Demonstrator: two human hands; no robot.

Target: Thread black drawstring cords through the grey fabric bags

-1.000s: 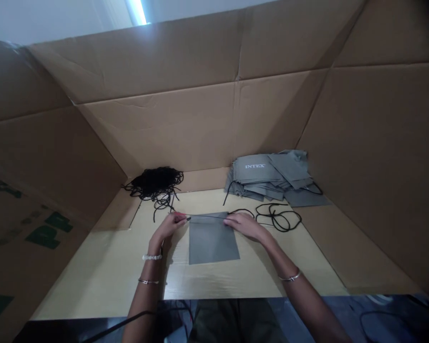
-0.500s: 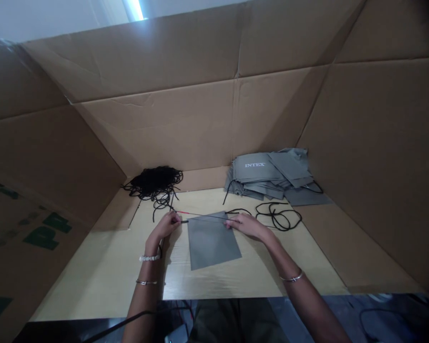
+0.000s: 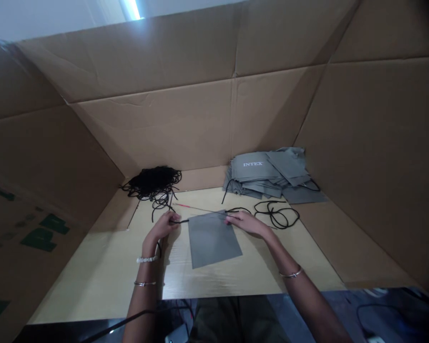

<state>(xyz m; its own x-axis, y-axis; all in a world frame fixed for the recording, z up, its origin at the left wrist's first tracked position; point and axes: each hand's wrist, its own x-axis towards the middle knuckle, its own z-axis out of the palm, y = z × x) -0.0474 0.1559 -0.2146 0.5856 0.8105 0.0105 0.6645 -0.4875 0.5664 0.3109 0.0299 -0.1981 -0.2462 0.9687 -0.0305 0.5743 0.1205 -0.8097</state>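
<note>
A flat grey fabric pouch [image 3: 214, 240] lies on the pale wooden table, its top hem pinched at the right corner by my right hand [image 3: 247, 223]. A thin rod with a red tip [image 3: 196, 207] runs from that hem up and to the left, passing just above my left hand [image 3: 160, 228]. My left hand's fingers grip a short black cord [image 3: 180, 221] that reaches toward the hem's left end. How the cord and rod join is hidden.
A stack of grey INTEX pouches [image 3: 259, 171] with cords stands at the back right, and a black cord tangle [image 3: 152, 183] lies at the back left. Looser black cords [image 3: 276, 214] lie right of the pouch. Cardboard walls [image 3: 164, 128] surround the wooden table [image 3: 214, 281].
The red-tipped rod has slid farther up and left from the hem. My left hand has dropped slightly toward me, and the pouch has turned a little.
</note>
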